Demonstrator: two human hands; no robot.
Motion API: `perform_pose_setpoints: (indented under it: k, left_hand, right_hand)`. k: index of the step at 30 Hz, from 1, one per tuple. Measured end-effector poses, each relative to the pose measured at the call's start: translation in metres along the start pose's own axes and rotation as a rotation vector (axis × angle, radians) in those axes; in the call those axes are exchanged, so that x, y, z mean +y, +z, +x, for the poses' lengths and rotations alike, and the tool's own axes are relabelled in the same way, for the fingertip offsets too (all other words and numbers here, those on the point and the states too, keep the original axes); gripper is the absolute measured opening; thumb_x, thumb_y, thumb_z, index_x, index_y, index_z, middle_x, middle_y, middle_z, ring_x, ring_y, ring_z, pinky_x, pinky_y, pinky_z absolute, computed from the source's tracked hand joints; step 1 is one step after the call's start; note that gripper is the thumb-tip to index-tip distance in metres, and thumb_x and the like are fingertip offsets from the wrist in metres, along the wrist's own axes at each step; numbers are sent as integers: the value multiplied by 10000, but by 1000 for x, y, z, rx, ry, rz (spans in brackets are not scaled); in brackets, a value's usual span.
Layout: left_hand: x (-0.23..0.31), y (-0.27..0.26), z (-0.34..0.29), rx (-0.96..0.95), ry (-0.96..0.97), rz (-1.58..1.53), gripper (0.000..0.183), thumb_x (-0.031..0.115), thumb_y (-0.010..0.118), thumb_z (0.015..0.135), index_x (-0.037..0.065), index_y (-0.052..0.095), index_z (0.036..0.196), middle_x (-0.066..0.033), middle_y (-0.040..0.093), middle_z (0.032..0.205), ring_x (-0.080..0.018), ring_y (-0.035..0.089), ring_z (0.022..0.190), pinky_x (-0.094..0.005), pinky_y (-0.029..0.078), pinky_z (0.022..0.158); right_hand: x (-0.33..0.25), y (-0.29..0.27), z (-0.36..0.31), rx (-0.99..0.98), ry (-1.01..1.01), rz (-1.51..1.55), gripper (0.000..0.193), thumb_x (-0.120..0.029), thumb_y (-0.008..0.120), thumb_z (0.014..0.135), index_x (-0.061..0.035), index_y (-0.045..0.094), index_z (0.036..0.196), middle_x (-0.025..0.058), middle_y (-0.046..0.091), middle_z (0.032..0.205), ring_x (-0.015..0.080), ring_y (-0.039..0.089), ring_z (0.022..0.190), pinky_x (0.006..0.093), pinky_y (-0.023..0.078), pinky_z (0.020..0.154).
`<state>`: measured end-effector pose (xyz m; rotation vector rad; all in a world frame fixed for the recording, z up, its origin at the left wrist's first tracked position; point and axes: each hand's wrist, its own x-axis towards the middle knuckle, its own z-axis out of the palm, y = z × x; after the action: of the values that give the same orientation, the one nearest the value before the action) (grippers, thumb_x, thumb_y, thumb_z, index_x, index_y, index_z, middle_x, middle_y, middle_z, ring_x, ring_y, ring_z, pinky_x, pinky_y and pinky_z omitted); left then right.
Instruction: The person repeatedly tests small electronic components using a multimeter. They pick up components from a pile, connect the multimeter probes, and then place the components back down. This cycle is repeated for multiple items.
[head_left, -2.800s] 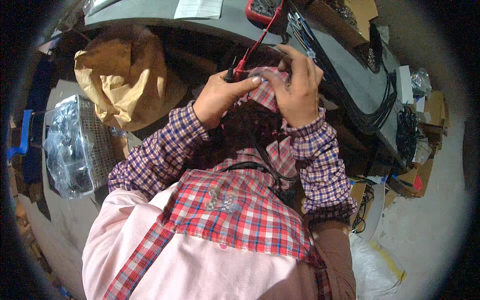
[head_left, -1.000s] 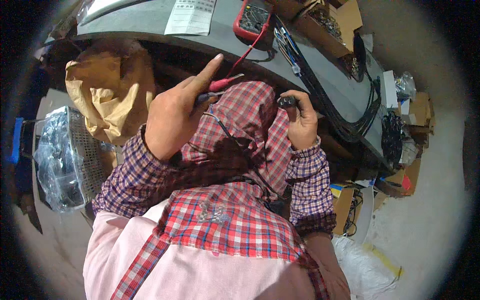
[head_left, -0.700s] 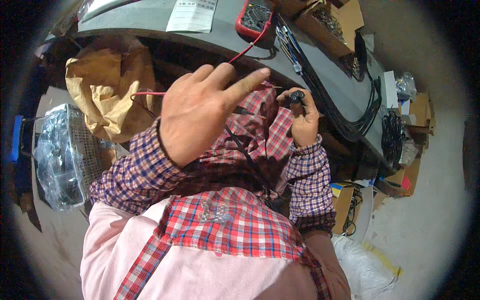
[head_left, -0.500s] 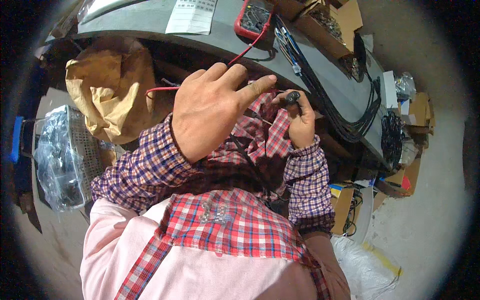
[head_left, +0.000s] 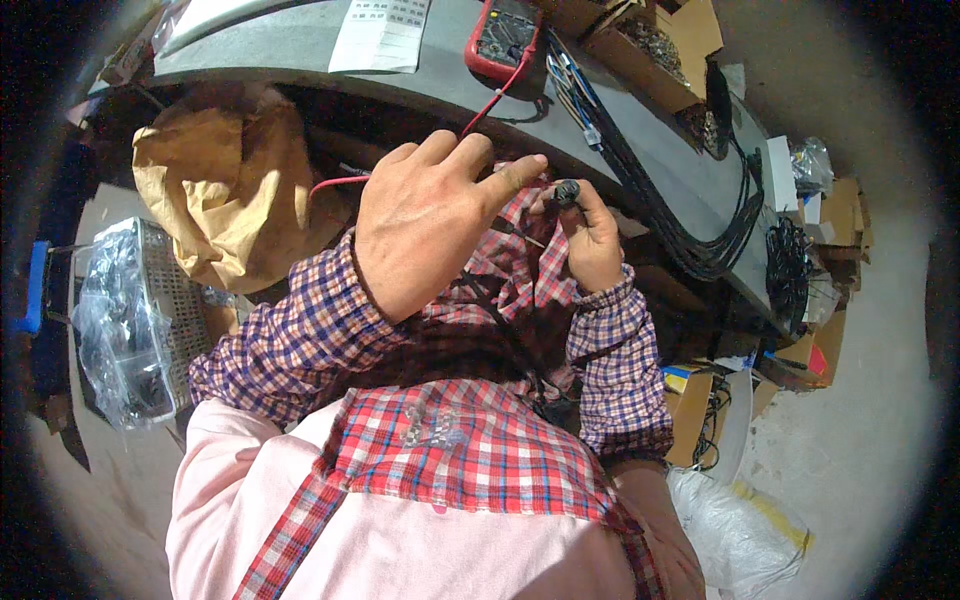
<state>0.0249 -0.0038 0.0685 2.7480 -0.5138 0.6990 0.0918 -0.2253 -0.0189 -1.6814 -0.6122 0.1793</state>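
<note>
1. Right hand (head_left: pixel 594 238): raised over the lap, thumb and finger pinching a black connector (head_left: pixel 566 191); its round end faces up toward the camera.
2. Connector location: at the right hand's fingertips, just right of the left hand, in front of the near edge of the surface (head_left: pixel 290 42).
3. Left hand (head_left: pixel 422 228): back of hand to camera, one finger stretched out toward the connector, others bent. Undersides hidden, so cannot tell whether they are pinching anything. Contact between the stretched finger and connector: cannot tell.
4. Red lead (head_left: pixel 338 183): a loop sticks out left of the left hand; another red stretch runs from the meter down behind the knuckles.
5. Dark probe (head_left: pixel 503 227): thin, pale tip, shows just right of the left hand, below the stretched finger.
6. Black cable (head_left: pixel 490 298): slants down across the checked cloth in the lap, below the hands.
7. On the surface: red-cased meter (head_left: pixel 503 42) with dark face; printed white sheet (head_left: pixel 380 38) to its left; bundle of black cables (head_left: pixel 665 205) to its right, bare coloured wire ends nearest the meter, curving along the edge.
8. Open cardboard box (head_left: pixel 703 40) at upper right, filled with small pieces, too small to tell.
9. Left side: crumpled brown paper bag (head_left: pixel 225 195); below it, grey perforated basket (head_left: pixel 183 290) with clear plastic over it.
10. Lower right: white sack (head_left: pixel 735 530) with yellow stripe on the floor.
</note>
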Motion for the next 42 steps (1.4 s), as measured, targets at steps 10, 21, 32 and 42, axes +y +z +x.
perform_pose_setpoints:
  k: [10,21,32,42]
  left_hand:
    - [-2,-3,-3,5,-23,56,474,111,594,738,192,608,1205,-36,554,852,-202,547,787,-321,447,656]
    - [-1,2,-5,4,-41,-8,567,60,545,737,246,567,1272,-56,509,806,-229,522,734,-350,476,628]
    - [3,10,-5,2,-18,-35,599,51,545,726,249,548,1291,-53,514,810,-234,519,730,-355,468,624]
    - [-6,12,-11,-101,2,-2,541,74,557,750,211,559,1273,-48,526,804,-233,517,730,-354,467,643]
  right_hand:
    - [5,1,0,-5,59,58,386,149,330,834,-27,527,1116,55,615,973,118,593,917,266,478,847]
    - [8,-1,2,79,5,-19,441,170,346,770,-25,532,1120,48,594,965,115,574,920,259,468,846]
    - [1,-3,3,146,-35,-243,226,84,439,909,-22,527,1088,47,586,959,127,575,920,289,470,861]
    - [-41,-10,7,126,-349,-818,166,-41,590,846,-9,595,1008,145,602,883,302,610,803,343,482,712]
